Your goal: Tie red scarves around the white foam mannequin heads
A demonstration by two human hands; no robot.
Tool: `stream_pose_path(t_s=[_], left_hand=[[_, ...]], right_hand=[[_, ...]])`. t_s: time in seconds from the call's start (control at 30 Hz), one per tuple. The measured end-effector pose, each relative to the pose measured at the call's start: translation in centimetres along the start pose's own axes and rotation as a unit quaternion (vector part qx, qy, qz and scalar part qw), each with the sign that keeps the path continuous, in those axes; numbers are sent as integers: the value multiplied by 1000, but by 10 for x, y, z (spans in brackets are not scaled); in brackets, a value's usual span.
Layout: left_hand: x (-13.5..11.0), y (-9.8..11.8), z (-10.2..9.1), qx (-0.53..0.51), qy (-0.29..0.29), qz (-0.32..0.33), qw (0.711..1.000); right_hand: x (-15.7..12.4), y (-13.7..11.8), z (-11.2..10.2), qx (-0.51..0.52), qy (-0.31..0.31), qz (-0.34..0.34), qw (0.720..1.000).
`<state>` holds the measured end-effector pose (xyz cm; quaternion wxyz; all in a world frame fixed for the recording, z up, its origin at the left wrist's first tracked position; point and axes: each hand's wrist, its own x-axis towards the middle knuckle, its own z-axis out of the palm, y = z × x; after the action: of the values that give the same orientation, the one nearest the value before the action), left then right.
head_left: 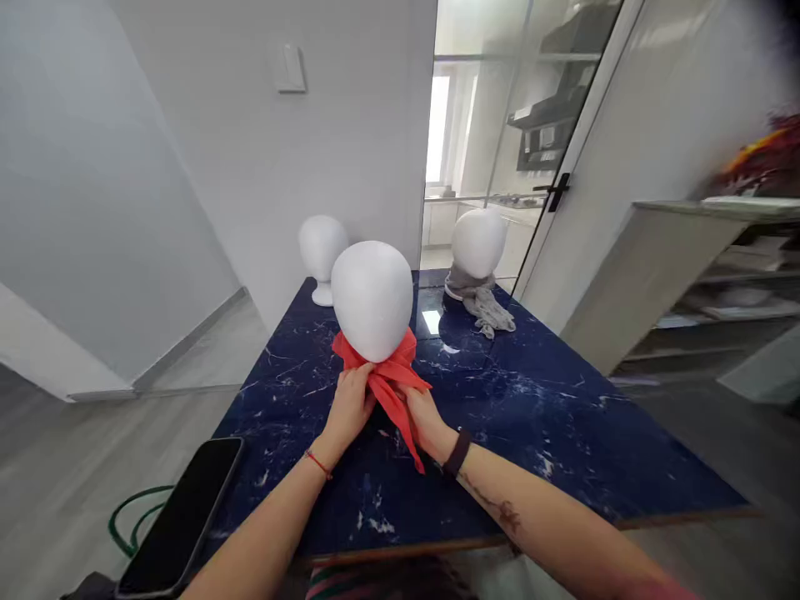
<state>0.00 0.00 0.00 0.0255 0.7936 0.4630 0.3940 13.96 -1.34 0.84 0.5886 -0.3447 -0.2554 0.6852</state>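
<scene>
A white foam mannequin head (372,298) stands on the dark blue marble table (531,417), right in front of me. A red scarf (388,385) is wrapped round its neck, with its ends hanging down toward me. My left hand (350,404) grips the scarf at the knot from the left, fingers closed. My right hand (427,421) holds the scarf's hanging end from the right, fingers closed on the cloth.
Two more white foam heads stand at the table's far end: a bare one (321,250) at the left, one with a grey scarf (481,304) at the right. A black phone (181,517) lies at the near left edge. A shelf unit (706,275) stands right.
</scene>
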Motion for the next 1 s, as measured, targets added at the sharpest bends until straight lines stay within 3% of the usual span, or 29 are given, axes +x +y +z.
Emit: stream_pose_path(t_s=[0.23, 0.33, 0.57, 1.0], left_hand=[[2, 2, -2, -86, 17, -95, 992], [2, 4, -4, -88, 15, -96, 991], [2, 3, -2, -207, 8, -90, 974], [2, 5, 1, -207, 8, -83, 975]], right_hand=[[3, -5, 0, 0, -76, -8, 997], [7, -2, -2, -8, -76, -14, 997], [9, 2, -4, -65, -72, -28, 995], [14, 1, -5, -55, -96, 15, 994]])
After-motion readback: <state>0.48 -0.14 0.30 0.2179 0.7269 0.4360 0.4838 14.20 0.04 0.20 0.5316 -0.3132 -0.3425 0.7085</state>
